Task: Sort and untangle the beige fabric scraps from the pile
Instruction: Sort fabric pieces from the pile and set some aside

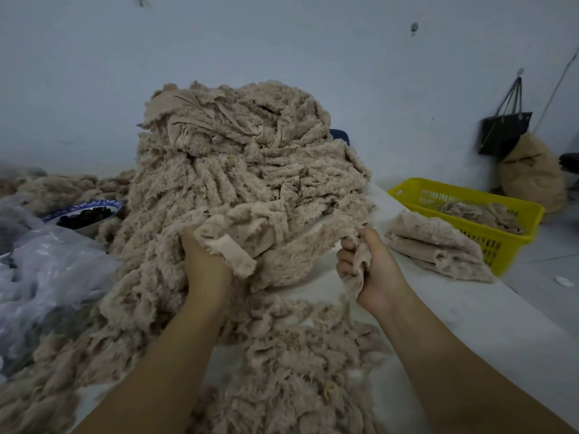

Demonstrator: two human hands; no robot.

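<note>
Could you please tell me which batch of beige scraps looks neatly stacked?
The small stack beside the yellow basket; the big pile is tangled.

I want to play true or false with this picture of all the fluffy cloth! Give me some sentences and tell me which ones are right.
1. The left hand and the right hand both grip beige scraps from the pile. True.
2. The basket is red. False: it is yellow.
3. The basket has nothing in it. False: some beige fabric lies inside.
4. A black bag hangs on the wall. True.
5. A blue-patterned bowl sits to the left of the pile. True.
</note>
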